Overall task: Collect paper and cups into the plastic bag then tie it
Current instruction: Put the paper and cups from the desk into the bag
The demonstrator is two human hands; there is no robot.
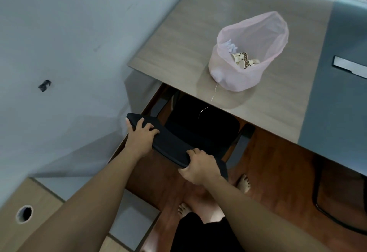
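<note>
Plastic bag — pink, thin, mouth open — stands on the wood-grain desk near its front edge, with crumpled paper and brown-spotted cups inside. Below, a black chair stands on a reddish wooden floor beside a pale wall. The left hand and right hand each curl over the chair's top edge.

At one o'clock, the plastic bag is thin, translucent pink film around crumpled paper and printed paper cups. The surface is smooth, faintly glossy wood-grain. At six o'clock the chair back looks like matt black cloth.
</note>
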